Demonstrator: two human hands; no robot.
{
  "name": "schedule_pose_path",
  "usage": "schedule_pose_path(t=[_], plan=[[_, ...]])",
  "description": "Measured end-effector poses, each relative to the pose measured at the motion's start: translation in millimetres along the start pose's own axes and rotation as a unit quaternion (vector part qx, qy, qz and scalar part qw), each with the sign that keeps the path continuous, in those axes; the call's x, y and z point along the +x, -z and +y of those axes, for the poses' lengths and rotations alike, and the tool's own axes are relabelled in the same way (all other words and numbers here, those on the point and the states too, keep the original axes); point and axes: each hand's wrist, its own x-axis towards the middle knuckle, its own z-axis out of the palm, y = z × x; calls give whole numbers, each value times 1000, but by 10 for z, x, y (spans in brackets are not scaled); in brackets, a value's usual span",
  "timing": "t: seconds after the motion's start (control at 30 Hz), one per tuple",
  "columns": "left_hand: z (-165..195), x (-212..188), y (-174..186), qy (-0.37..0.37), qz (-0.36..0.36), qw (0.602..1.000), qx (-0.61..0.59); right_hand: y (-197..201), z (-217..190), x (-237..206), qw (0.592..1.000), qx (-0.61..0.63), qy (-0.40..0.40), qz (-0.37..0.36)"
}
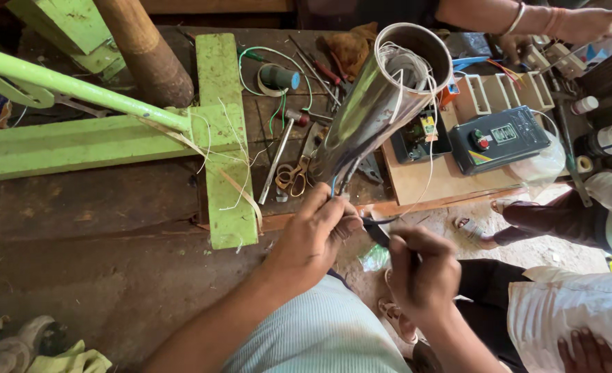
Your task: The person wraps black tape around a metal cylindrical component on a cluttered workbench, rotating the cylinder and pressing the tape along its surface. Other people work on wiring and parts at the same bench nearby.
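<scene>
Hands meet near the middle: the left hand [317, 231] is closed in a grip around the lower end of a shiny steel tube [382, 97], which tilts up to the right over the table [147, 200]. The right hand [422, 273], just right, pinches a dark tool [377, 231] touching the tube's wires.

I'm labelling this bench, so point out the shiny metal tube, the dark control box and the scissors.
shiny metal tube [371, 103]: head view, on its polished side wall.
dark control box [499, 138]: head view, on its top face.
scissors [293, 176]: head view, on the handle loops.
</scene>
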Motion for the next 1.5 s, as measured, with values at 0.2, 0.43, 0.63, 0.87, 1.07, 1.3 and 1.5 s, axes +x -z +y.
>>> schedule_pose_path(t=[0.2,0.43,0.63,0.87,1.07,1.3,1.5], plan=[[30,44,81,139,-25,990,16,421,-300,26,885,432,-173,-6],[138,167,-61,41,26,996,78,68,95,66,937,348,-16,12],[224,129,-179,39,21,997,62,96,226,233,986,-11,152,-65],[203,79,-145,74,39,996,-5,669,81,305,825,522,-113,-185],[203,164,-282,132,106,983,76,262,298,347,934,357,25,11],[282,129,-243,33,110,986,118,96,528,473,939,43,339,46],[302,157,-197,82,76,986,127,-9,637,531,951,178,227,-108]])
